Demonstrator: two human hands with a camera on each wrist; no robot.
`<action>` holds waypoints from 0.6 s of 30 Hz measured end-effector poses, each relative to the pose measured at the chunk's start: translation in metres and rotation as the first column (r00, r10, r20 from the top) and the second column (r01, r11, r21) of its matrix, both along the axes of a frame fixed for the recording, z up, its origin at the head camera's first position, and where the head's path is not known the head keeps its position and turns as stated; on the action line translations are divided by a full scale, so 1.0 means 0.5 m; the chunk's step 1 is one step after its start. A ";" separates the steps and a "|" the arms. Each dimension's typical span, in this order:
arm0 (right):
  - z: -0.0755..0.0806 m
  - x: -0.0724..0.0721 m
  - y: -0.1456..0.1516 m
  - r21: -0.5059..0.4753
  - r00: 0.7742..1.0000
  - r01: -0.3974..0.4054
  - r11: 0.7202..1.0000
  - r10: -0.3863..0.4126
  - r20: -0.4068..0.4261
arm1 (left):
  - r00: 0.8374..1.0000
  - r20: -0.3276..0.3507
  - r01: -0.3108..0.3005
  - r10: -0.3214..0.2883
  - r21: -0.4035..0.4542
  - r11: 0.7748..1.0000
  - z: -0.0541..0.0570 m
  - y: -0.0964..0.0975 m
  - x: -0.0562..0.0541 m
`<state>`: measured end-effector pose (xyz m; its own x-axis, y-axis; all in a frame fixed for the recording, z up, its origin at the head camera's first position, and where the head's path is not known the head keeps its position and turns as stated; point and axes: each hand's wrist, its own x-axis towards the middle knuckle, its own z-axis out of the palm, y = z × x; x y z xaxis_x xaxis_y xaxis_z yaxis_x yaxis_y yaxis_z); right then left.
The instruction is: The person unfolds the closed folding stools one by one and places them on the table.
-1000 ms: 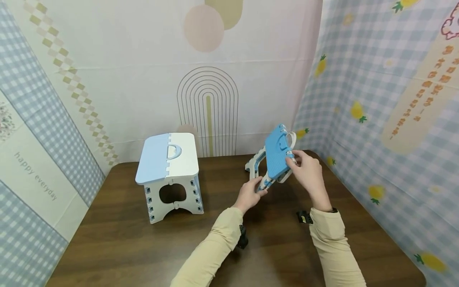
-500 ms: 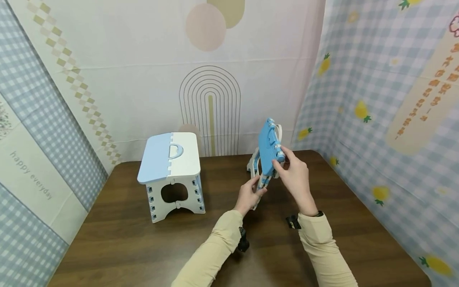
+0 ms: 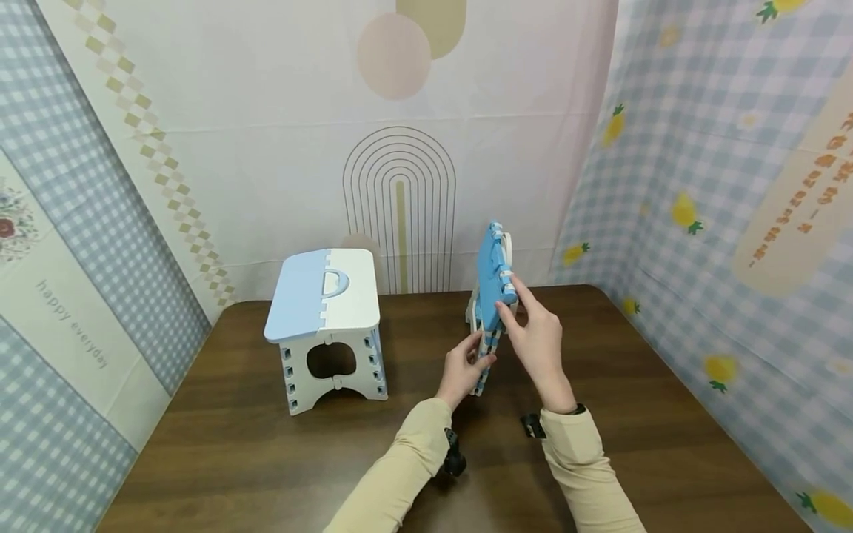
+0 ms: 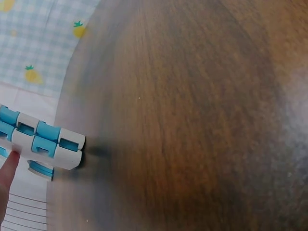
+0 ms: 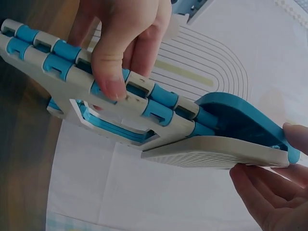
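A blue-and-white folding stool stands at the right of the table, its seat folded up steeply and its legs nearly flat together. My left hand grips the hinged leg edge low on the near side; its thumb lies across the hinge knuckles in the right wrist view. Higher up, my right hand pinches the near edge of the seat. From the right wrist, a narrow wedge shows between the blue seat half and the white seat panel. Only one fingertip shows in the left wrist view.
A second folding stool, pale blue and white, stands unfolded to the left on the brown wooden table. Patterned cloth hangs behind and along both sides. A black wrist camera sits under the left sleeve.
The seat halves have swung closer together and the stool's legs have narrowed. My right hand has moved left with the seat edge; my left hand stays on the leg.
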<state>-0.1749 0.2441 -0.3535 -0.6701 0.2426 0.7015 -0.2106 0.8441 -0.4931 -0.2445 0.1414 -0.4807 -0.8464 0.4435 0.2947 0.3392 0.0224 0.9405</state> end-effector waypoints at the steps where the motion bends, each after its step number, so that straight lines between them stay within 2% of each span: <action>1: 0.000 -0.001 -0.002 -0.002 1.000 -0.002 1.000 0.002 -0.004 | 1.000 0.004 -0.003 0.003 0.006 1.000 -0.001 0.000 0.000; 11: -0.011 -0.012 -0.017 -0.014 0.999 -0.039 0.999 0.039 0.003 | 0.995 -0.002 -0.103 0.103 0.023 0.994 -0.015 0.009 0.005; 15: -0.014 -0.013 -0.019 -0.031 0.998 -0.055 0.998 0.055 0.009 | 0.994 -0.005 -0.106 0.106 0.026 0.994 -0.017 0.010 0.004; 18: -0.015 -0.010 -0.010 -0.103 0.991 -0.111 0.989 0.117 0.058 | 0.994 0.008 -0.105 0.104 0.029 0.994 -0.018 0.012 0.002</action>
